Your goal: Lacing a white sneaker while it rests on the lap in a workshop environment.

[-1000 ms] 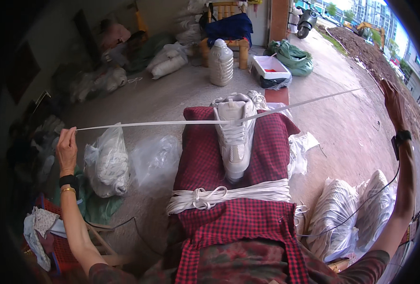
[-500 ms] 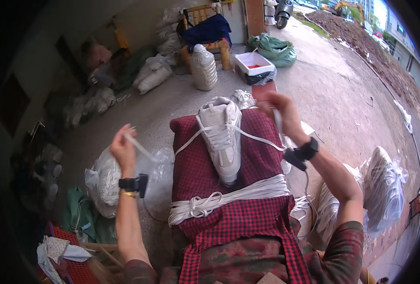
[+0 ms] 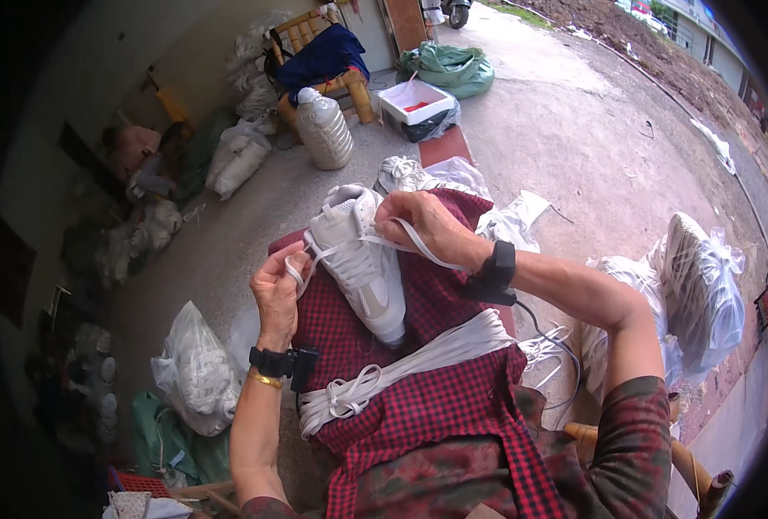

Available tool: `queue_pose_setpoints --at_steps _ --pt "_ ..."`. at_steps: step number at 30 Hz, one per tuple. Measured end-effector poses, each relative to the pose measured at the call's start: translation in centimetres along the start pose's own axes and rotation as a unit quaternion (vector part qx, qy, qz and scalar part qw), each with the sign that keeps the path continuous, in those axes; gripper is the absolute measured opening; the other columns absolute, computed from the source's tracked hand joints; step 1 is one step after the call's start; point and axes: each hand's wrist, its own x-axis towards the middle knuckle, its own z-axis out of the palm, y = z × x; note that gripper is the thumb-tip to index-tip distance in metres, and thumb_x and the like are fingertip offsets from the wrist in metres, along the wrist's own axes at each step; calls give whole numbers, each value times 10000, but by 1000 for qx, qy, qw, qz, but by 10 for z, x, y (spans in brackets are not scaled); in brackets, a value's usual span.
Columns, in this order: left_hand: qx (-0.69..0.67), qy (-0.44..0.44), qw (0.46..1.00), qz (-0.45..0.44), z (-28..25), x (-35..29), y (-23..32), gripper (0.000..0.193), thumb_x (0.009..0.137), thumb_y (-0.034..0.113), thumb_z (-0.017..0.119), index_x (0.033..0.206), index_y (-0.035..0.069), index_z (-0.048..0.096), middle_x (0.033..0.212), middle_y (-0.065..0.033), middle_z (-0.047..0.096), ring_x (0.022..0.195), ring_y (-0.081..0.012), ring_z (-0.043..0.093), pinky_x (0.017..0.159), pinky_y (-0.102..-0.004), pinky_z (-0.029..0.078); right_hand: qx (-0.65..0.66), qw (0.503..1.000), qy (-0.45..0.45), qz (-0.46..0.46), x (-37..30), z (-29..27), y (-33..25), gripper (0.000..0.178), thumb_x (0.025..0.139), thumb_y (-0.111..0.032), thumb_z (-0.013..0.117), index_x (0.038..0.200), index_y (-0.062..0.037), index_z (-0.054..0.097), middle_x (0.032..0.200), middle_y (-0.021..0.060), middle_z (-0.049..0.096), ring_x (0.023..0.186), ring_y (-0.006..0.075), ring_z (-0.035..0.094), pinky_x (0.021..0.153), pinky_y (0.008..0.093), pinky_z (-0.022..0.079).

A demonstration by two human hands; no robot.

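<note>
A white high-top sneaker [image 3: 360, 259] lies across my lap on a red-and-black checked cloth [image 3: 436, 285], its toe pointing toward me. White lace runs through its lower eyelets. My left hand [image 3: 278, 290] is beside the shoe's left side, its fingers pinched on a loop of shoelace [image 3: 309, 264]. Against the upper right eyelets, my right hand [image 3: 427, 227] grips the lace's other part, which trails in a curve under the wrist. The right fingertips are partly hidden behind the hand. A bundle of white laces [image 3: 410, 368] lies across the cloth, nearer me.
Bagged white shoes stand at right [image 3: 704, 294] and at left [image 3: 198, 372]. More white shoes [image 3: 401, 176] sit beyond my lap. Farther off are a large plastic bottle [image 3: 323, 130], a white box [image 3: 416, 102], a green sack [image 3: 449, 69] and a bamboo chair [image 3: 358, 93].
Both hands have come in from wide apart to the shoe, and the lace ends have gone from stretched outward to slack loops. The view has shifted, and the shoe leans more.
</note>
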Motion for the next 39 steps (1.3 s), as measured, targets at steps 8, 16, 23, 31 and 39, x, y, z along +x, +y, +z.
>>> queue_pose_setpoints --at_steps 8,16,23,31,39 --pt "38 16 999 -31 13 -17 9 212 907 125 693 1083 8 678 862 -51 695 740 -86 658 633 -223 572 -54 997 60 7 4 10 -6 136 867 -94 673 905 14 599 781 85 660 699 119 606 639 304 489" --pt "99 18 994 -29 20 -32 13 169 891 85 709 1039 4 697 847 -23 683 661 -32 579 500 -160 417 -148 980 66 -116 10 14 -14 107 807 39 615 876 5 542 779 147 641 755 307 670 669 385 519" --pt "105 16 994 -6 24 -32 12 145 901 62 691 1026 -12 695 859 -5 678 745 -46 616 676 -192 506 -164 974 56 -147 9 14 -7 141 811 -7 662 885 -19 543 770 118 627 665 249 623 616 357 483" --pt "123 52 990 -40 25 -33 22 129 909 60 673 1007 -22 688 827 -15 676 733 -60 625 675 -205 521 -53 995 54 70 18 17 -7 154 865 -106 704 900 9 608 775 10 624 730 61 562 639 252 484" --pt "164 22 985 51 31 -31 17 67 908 34 656 947 -18 670 792 -29 689 674 -55 629 606 -208 515 11 999 -25 36 13 -2 -8 199 871 -50 679 1043 19 608 832 54 665 787 89 623 684 245 506"
